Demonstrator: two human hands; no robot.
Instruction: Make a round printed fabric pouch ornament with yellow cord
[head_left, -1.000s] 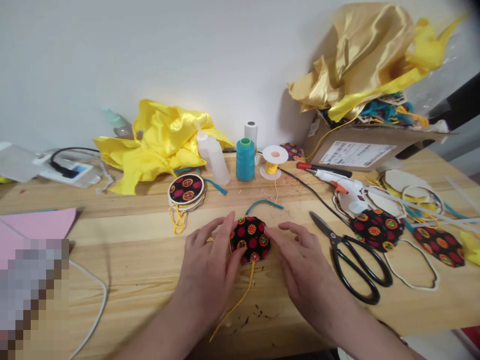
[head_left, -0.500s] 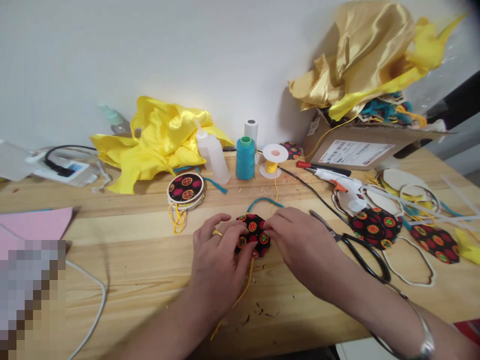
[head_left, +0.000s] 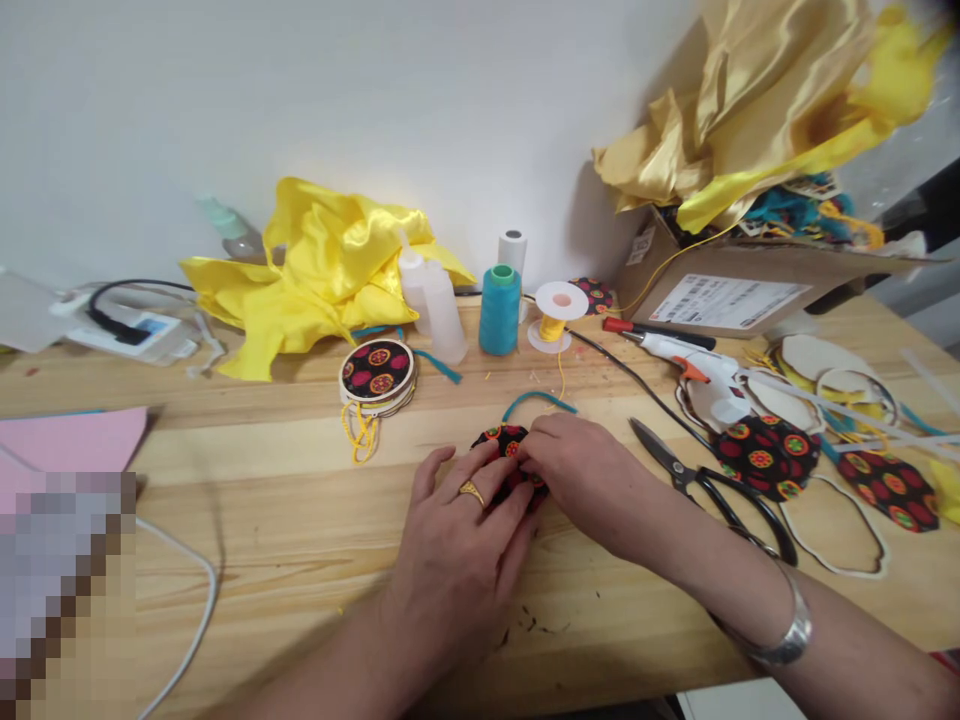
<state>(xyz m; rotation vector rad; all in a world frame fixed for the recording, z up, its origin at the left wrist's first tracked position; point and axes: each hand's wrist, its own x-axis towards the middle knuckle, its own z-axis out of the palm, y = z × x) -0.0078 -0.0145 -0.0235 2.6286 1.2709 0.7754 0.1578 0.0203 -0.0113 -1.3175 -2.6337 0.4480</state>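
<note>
A black patterned fabric disc [head_left: 496, 437] with red, green and orange flower motifs lies on the wooden table in front of me, mostly covered by my hands. My left hand [head_left: 459, 535], a gold ring on one finger, rests over its top with bent fingers and holds it down. With closed fingers, my right hand [head_left: 585, 475] pinches the disc's right edge; the fingertips are partly hidden. A teal cord [head_left: 536, 396] curves out behind the disc. Black-handled scissors [head_left: 701, 480] lie partly open just right of my right hand.
Behind stand a teal thread cone [head_left: 499, 315], a yellow thread spool [head_left: 555, 322] and white squeeze bottles [head_left: 442, 315]. A finished-looking patterned disc [head_left: 377, 370] lies left. At right are a glue gun [head_left: 694, 360], more fabric discs [head_left: 769, 458] and a cardboard box [head_left: 660, 270].
My left hand has shifted right and spread further over the disc, hiding more of it and the yellow cord below. My right hand still pinches its edge. The view has shifted slightly.
</note>
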